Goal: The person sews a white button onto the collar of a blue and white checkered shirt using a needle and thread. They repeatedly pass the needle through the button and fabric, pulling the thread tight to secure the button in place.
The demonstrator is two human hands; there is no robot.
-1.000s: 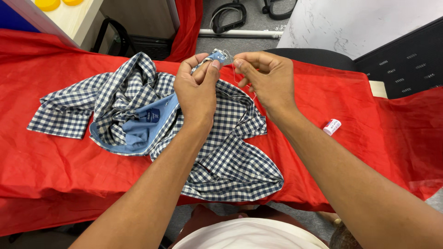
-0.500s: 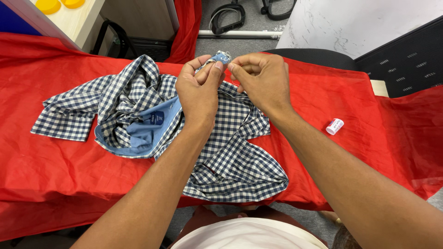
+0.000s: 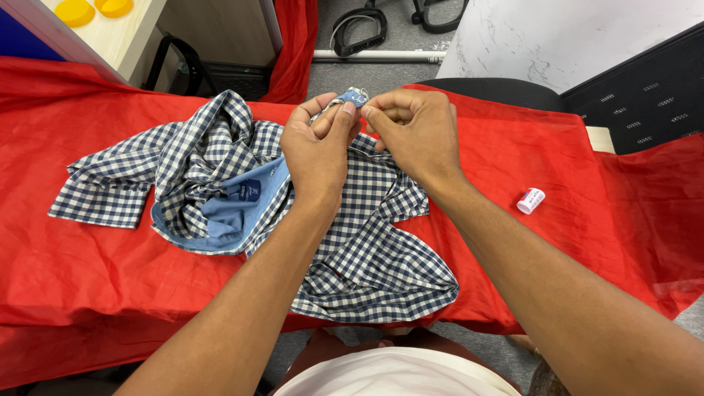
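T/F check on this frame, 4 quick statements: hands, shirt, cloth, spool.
1. Both hands pinch a raised bit of the checked shirt. True: left hand and right hand meet at its light blue edge.
2. The table cloth is green. False: it is red.
3. A small white spool lies on the cloth beside the right forearm. True.
4. The shirt is neatly folded. False: it lies crumpled, with its blue inner collar showing.
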